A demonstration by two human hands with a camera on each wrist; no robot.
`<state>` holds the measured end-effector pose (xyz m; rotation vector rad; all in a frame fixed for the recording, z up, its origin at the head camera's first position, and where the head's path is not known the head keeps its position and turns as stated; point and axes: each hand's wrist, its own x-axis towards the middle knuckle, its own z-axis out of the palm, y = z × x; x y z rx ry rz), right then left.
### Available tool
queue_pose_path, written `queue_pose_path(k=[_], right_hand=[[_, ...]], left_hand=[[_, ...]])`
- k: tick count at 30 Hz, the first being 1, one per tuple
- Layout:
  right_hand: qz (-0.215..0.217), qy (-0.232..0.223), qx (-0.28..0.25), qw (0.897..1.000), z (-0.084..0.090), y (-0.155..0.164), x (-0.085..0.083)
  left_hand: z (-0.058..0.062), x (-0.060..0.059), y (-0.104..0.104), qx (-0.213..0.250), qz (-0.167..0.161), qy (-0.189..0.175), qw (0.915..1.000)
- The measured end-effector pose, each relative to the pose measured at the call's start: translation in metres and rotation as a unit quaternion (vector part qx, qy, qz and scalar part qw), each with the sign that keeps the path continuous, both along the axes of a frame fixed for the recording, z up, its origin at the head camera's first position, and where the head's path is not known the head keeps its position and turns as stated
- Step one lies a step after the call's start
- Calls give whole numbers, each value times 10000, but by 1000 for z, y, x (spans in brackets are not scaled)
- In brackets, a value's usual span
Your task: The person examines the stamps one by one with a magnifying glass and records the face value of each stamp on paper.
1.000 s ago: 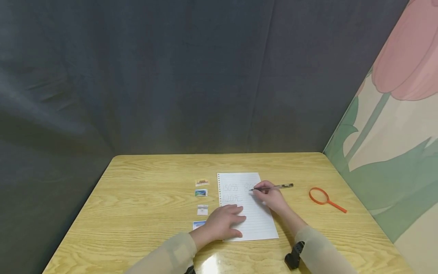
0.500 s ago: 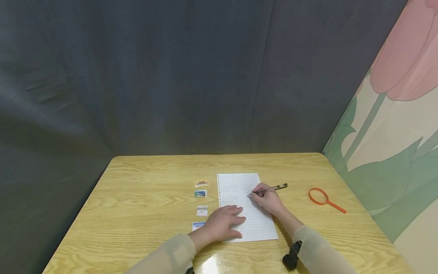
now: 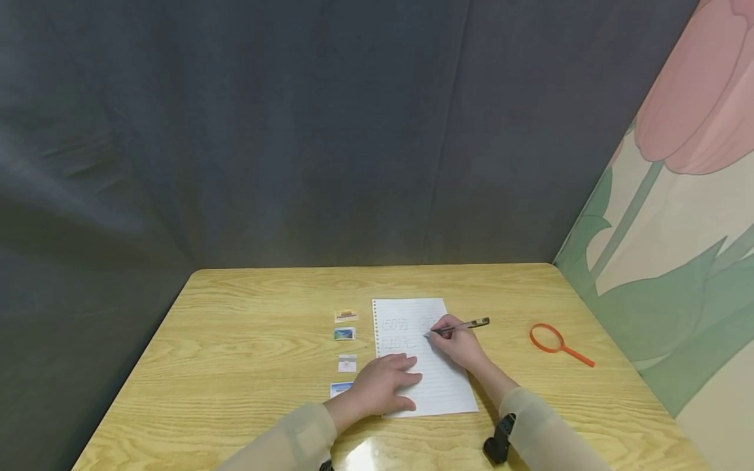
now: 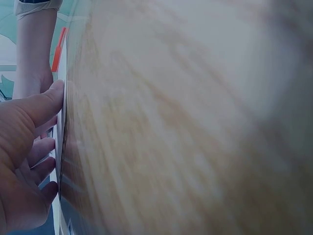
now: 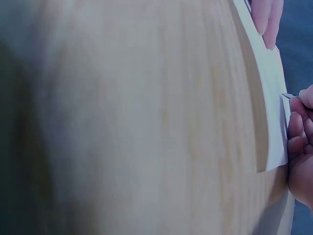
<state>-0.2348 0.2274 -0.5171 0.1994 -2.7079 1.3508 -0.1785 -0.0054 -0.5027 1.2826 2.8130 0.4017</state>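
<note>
A white lined sheet (image 3: 432, 386) with faint handwriting near its top lies on the wooden table (image 3: 247, 353). My left hand (image 3: 385, 381) rests flat on the sheet's lower left part, fingers spread. My right hand (image 3: 456, 341) grips a dark pen (image 3: 471, 324) with its tip on the paper, just right of the second written line. In the left wrist view my left hand (image 4: 24, 156) presses the paper's edge (image 4: 60, 147). The right wrist view shows the sheet (image 5: 266, 98) and my right hand's fingers (image 5: 299, 147) at the frame's edge.
Several small picture stamps (image 3: 345, 333) lie in a column left of the sheet. An orange magnifying glass (image 3: 556, 344) lies to the right, near the floral wall (image 3: 677, 261). A dark curtain (image 3: 294, 131) hangs behind the table.
My right hand and the pen have moved left and slightly toward me, from the first written line to the second. The left hand has stayed put.
</note>
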Motion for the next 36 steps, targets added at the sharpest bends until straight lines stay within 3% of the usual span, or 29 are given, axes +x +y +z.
queue_pose_path(k=[26, 29, 36], right_hand=[[1112, -8, -84, 9938, 3, 12, 11], [1050, -113, -256, 9941, 3, 12, 11], [343, -265, -653, 9969, 3, 12, 14]], left_hand=[[0, 1, 1, -15, 69, -126, 9999], [1, 2, 0, -19, 86, -138, 9999], [0, 1, 0, -8, 80, -162, 9998]])
